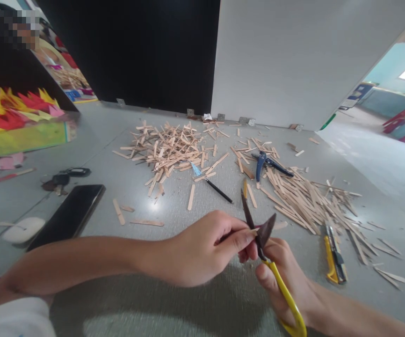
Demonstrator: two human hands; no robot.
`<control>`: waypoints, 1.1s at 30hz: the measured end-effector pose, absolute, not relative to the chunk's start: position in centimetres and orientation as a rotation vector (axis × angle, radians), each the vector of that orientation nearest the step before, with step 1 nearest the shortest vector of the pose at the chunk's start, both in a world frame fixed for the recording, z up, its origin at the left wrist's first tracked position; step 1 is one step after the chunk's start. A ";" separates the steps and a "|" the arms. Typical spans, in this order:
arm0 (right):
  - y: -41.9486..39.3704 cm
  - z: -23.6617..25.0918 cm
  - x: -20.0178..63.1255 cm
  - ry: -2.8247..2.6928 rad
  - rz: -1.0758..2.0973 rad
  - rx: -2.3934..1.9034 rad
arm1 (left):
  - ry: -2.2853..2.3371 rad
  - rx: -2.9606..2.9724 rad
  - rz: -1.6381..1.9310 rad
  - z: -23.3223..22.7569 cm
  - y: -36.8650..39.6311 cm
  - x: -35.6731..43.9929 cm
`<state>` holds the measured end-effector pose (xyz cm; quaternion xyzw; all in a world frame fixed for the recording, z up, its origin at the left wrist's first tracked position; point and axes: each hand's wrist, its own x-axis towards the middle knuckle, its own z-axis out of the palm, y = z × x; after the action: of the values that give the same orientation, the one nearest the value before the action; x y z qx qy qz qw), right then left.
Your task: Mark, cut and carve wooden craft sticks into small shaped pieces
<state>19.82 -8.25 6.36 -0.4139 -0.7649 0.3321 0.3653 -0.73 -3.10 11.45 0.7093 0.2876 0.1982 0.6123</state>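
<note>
My right hand [286,276] is closed around the yellow handle of a pair of scissors [266,230], whose dark blades stand apart and point away from me. Between thumb and fingers, my left hand [206,250] pinches a small wooden stick; only its pale tip shows, at the blades, and the rest is hidden by the fingers. Just beyond the hands lie a black pen-like stick [219,191] and a few loose wooden sticks [191,197].
A large heap of wooden sticks [167,147] lies ahead, another pile [300,196] to the right. Nearby are blue-handled cutters [261,166] and a yellow utility knife [334,257]. At left are a phone [71,215], keys [57,181] and a white mouse [24,229]. Black and white panels [293,61] stand behind.
</note>
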 end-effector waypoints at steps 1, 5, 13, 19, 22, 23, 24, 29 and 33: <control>-8.2 6.6 19.8 -1.965 0.848 -1.059 | 0.654 1.614 0.470 11.3 -3.1 -0.7; -8.0 7.9 19.8 -1.986 0.864 -1.031 | 0.584 1.471 0.495 10.7 -3.1 -0.7; -7.6 9.0 20.1 -2.010 0.913 -1.034 | 0.516 1.285 0.545 9.6 -3.4 -0.6; -6.8 9.1 20.1 -1.980 0.960 -1.026 | 0.509 1.259 0.713 8.5 -3.4 0.1; -6.6 9.1 20.1 -1.991 0.990 -1.038 | 0.558 1.250 0.720 8.2 -3.5 0.2; -6.5 9.0 20.1 -1.995 0.992 -1.038 | 0.567 1.241 0.733 8.1 -3.6 0.2; -6.4 8.9 20.1 -2.002 0.993 -1.042 | 0.574 1.224 0.752 7.9 -3.6 0.3; -6.0 8.5 20.1 -2.018 1.052 -1.063 | 0.606 1.102 0.825 7.3 -3.9 0.4; -5.9 8.5 20.2 -1.988 1.197 -1.047 | 0.632 1.111 0.851 7.0 -3.9 0.6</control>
<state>20.21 -5.89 8.50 -0.3933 -0.7465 0.4495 0.2933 0.63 -3.93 6.96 0.5025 0.2858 0.3848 0.7195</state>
